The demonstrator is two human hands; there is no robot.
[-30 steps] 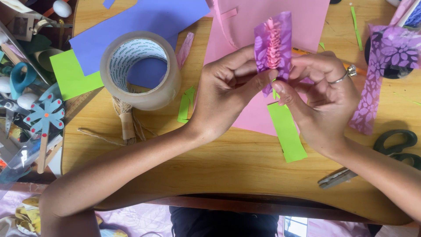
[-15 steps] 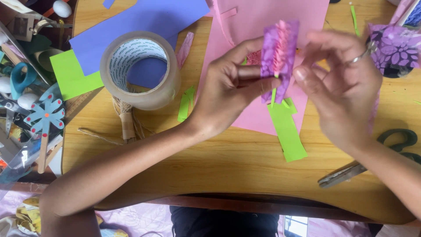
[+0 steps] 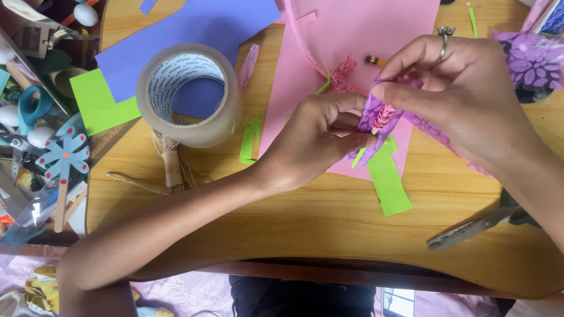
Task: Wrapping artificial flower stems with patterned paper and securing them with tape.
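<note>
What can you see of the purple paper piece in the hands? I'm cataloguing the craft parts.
The purple paper piece is a narrow strip of thin patterned paper, curled around a pink fringed core whose frayed edge shows at its middle. It is held slightly tilted above the pink sheet. The left hand pinches its lower part from the side; the right hand grips its top with fingertips. Much of it is hidden by the fingers, so its full shape cannot be told.

The purple paper piece [image 3: 376, 120] now sits lower, tilted and pinched narrower than before. The right hand [image 3: 464, 94] rises over it from the upper right, while the left hand [image 3: 314, 141] curls beneath, uncovering a pink fringed scrap [image 3: 342, 73].
</note>
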